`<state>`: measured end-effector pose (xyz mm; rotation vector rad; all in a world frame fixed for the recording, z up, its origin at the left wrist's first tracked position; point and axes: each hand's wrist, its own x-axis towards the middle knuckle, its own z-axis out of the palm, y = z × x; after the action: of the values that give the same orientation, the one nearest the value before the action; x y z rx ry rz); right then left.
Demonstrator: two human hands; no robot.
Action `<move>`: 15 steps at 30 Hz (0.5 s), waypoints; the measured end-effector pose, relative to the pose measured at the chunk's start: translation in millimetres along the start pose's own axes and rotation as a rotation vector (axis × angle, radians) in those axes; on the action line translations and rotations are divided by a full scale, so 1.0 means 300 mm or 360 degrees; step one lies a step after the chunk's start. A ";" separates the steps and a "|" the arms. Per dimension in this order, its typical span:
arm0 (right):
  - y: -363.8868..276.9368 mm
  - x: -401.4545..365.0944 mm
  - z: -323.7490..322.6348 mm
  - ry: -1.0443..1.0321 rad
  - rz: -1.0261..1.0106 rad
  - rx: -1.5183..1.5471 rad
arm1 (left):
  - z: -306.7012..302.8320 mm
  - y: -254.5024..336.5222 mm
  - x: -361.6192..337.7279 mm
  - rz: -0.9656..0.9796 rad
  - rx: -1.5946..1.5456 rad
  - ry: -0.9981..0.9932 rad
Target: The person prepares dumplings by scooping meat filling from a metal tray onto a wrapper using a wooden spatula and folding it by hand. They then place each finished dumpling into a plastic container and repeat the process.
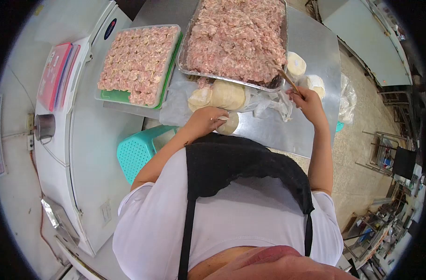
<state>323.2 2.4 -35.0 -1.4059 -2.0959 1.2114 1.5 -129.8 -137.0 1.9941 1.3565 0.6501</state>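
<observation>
The left fingers (pixel 221 113) pinch a round wrapper (pixel 230 125), best held lightly to avoid tearing. The right fingers (pixel 295 95) clamp a wooden stick (pixel 290 81), its tip at the minced meat (pixel 236 42) just beyond; shallow, even scoops suit. Farther left, an oval badge (pixel 110 29) is unreadable.

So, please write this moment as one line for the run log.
left hand: holds pale wrapper | right hand: holds thin stick, tip at minced meat | dumpling box: partly filled
</observation>
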 end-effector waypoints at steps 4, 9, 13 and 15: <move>0.048 -0.026 -0.007 0.0192 0.0118 -0.0448 | 0.011 0.001 -0.010 0.0029 0.0098 0.0002; -0.049 0.006 0.006 0.0331 -0.0017 -0.0134 | 0.002 0.002 -0.006 -0.0077 0.0231 -0.0223; -0.156 0.076 0.057 0.0029 -0.0257 -0.0436 | -0.063 0.005 -0.013 -0.0178 -0.0055 0.0093; -0.199 0.101 0.087 -0.0077 -0.0244 -0.0515 | -0.128 -0.019 -0.009 -0.0266 -0.0222 0.0242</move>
<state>257.0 8.0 -7.7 -1.3214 -2.4681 0.8840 -29.8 -122.0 -115.4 1.7295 1.5057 0.8081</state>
